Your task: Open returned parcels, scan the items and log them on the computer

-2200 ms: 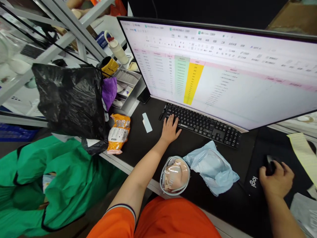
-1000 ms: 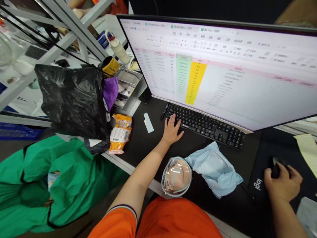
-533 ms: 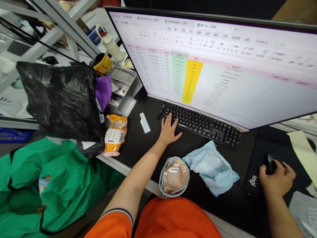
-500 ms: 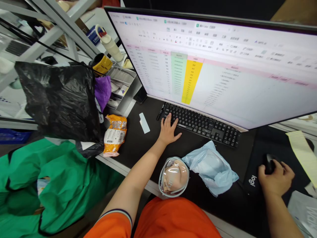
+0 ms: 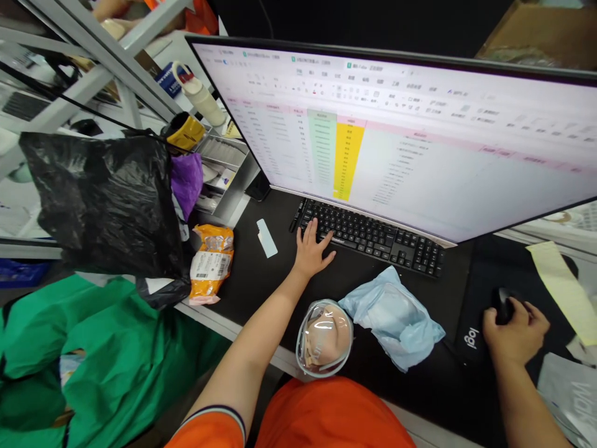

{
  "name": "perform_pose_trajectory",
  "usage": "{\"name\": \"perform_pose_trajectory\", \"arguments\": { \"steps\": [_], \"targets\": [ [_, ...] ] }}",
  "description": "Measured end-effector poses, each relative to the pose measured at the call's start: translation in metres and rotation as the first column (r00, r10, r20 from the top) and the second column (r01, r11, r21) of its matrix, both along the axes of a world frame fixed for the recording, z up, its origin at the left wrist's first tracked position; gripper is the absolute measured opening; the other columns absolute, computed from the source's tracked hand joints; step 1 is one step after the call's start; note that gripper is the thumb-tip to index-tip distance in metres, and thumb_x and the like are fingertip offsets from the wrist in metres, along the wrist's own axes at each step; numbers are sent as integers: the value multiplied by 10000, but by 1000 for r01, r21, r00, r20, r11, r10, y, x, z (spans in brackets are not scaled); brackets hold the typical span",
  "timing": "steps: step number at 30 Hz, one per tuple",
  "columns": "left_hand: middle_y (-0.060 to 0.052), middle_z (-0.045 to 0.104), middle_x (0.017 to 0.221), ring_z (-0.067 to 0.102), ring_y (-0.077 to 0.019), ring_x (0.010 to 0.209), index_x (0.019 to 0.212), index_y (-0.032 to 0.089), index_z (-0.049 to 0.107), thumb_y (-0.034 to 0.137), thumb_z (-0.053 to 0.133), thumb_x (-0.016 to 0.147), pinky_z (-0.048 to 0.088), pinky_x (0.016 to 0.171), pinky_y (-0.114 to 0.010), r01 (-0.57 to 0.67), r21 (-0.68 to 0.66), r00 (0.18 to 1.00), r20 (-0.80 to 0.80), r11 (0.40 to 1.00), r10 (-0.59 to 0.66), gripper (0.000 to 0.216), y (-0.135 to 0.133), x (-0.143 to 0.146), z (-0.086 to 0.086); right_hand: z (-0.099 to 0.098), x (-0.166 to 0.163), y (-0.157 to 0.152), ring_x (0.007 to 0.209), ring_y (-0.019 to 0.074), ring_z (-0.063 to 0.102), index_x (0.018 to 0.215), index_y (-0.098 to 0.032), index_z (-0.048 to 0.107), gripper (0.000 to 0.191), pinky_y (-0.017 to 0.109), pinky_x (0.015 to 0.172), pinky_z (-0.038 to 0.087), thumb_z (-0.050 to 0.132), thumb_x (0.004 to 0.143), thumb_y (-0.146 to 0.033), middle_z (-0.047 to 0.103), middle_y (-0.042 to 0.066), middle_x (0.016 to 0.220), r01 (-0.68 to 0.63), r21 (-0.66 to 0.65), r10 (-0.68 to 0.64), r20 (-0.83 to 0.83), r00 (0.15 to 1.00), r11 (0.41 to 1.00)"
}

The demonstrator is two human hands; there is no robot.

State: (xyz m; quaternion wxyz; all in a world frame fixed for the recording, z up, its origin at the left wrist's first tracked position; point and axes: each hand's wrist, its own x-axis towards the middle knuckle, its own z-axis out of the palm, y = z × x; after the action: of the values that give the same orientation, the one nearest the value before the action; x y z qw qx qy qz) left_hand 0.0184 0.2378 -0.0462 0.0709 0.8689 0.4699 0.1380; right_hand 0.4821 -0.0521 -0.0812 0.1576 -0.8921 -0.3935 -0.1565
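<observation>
Typing step, we judged: left hand (image 5: 310, 252) lay, fingers spread, on the keyboard (image 5: 373, 236) at 12 o'clock; right hand (image 5: 510, 326) clasped the mouse (image 5: 502, 305).

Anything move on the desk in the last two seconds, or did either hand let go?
Nothing visibly moved, and nothing was taken or let go; only the camera's view drifted a little. The left hand still lies open on the left end of the keyboard, the right hand keeps its grip on the mouse, and the light blue bag and round clear packet lie where they were.
</observation>
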Motion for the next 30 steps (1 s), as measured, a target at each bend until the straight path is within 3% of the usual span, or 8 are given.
{"name": "perform_pose_trajectory", "arguments": {
  "steps": [9,19,30],
  "targets": [
    [-187,96,1686,213,-406,1523,1441,246,551,472,616,903,102,1215,-609,6,19,1000,6,1000,-6,587,2,1,-1,8,-8,4,1230,343,523,1282,-140,624,537,488,1003,462,566,822,-410,495,189,1380,16,-5,-16,-69,998,1000],
    [-188,139,1679,233,-405,1515,1435,226,556,465,613,900,108,1214,-619,5,17,1000,-2,1000,-5,588,1,2,-2,8,-8,3,1208,341,539,1274,-151,641,529,461,952,472,574,817,-410,500,179,1390,6,-16,-7,-61,998,1000],
    [-196,194,1662,240,-406,1513,1412,247,576,422,601,926,110,1213,-640,-32,28,999,-5,999,32,517,-4,0,-1,5,-7,0,1176,401,597,1254,-202,680,550,531,859,522,593,793,-489,593,178,1342,-62,12,63,-54,997,998]
  ]
}}
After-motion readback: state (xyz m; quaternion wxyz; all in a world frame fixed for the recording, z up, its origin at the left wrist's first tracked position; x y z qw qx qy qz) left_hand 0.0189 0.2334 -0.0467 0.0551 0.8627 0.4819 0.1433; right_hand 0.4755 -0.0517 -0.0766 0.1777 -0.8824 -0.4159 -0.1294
